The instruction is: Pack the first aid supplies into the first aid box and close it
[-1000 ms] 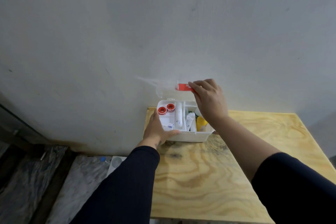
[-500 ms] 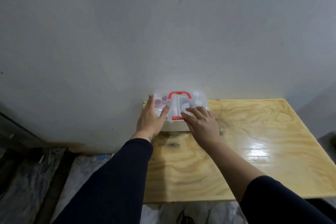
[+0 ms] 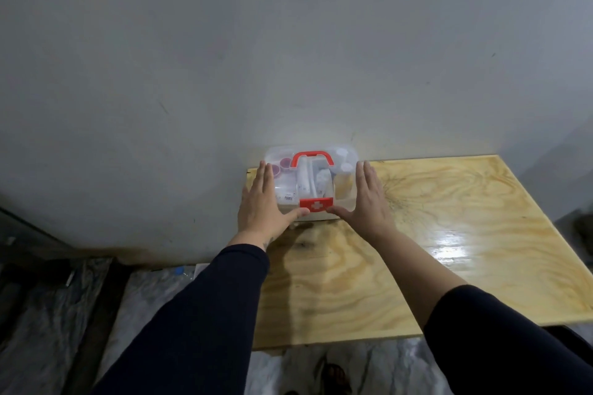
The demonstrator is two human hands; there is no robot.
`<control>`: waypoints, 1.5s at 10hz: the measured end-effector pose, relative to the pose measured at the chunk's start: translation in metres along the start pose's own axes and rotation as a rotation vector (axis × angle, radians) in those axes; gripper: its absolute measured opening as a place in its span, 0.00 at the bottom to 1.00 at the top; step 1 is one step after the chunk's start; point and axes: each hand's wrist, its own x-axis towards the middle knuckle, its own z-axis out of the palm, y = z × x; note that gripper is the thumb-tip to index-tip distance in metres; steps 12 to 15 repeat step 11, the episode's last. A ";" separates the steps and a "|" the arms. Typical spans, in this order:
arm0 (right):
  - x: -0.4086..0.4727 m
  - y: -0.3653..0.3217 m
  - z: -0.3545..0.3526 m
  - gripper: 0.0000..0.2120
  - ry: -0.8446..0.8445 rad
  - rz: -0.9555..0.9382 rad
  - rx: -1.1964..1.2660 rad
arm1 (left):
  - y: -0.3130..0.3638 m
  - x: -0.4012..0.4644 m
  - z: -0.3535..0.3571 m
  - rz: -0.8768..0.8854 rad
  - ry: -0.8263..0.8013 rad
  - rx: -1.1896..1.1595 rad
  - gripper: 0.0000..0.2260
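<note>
The first aid box [image 3: 321, 181] stands at the table's far left corner against the wall, its clear lid down. A red handle [image 3: 311, 157] lies flat on the lid, and a red latch with a white cross [image 3: 316, 204] sits on the front. Supplies show dimly through the lid: red-capped rolls on the left, white tubes in the middle, something yellow on the right. My left hand [image 3: 261, 205] lies flat along the box's left end and my right hand [image 3: 369, 202] along its right end. Both have straight fingers, with the thumbs at the front edge beside the latch.
The plywood table [image 3: 449, 234] runs right and toward me, glossy with glare at the right. A grey wall [image 3: 288, 58] rises just behind the box. Left of the table the floor is covered in crumpled plastic sheeting [image 3: 144, 298], with a small blue-capped item [image 3: 179, 270] on it.
My right hand brought the lid down from open onto the box. Both hands then shifted to the box's two ends, and the latch now lies down on the front.
</note>
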 end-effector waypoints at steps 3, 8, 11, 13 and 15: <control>0.002 -0.003 0.002 0.52 0.035 0.065 0.034 | 0.006 -0.004 0.011 -0.016 0.127 -0.002 0.55; 0.006 0.001 0.014 0.52 0.120 0.042 -0.021 | 0.004 0.001 0.021 -0.016 0.199 0.026 0.54; -0.003 -0.006 -0.046 0.47 0.076 -0.027 0.018 | -0.016 -0.030 -0.004 -0.010 0.078 -0.125 0.52; -0.003 -0.006 -0.046 0.47 0.076 -0.027 0.018 | -0.016 -0.030 -0.004 -0.010 0.078 -0.125 0.52; -0.003 -0.006 -0.046 0.47 0.076 -0.027 0.018 | -0.016 -0.030 -0.004 -0.010 0.078 -0.125 0.52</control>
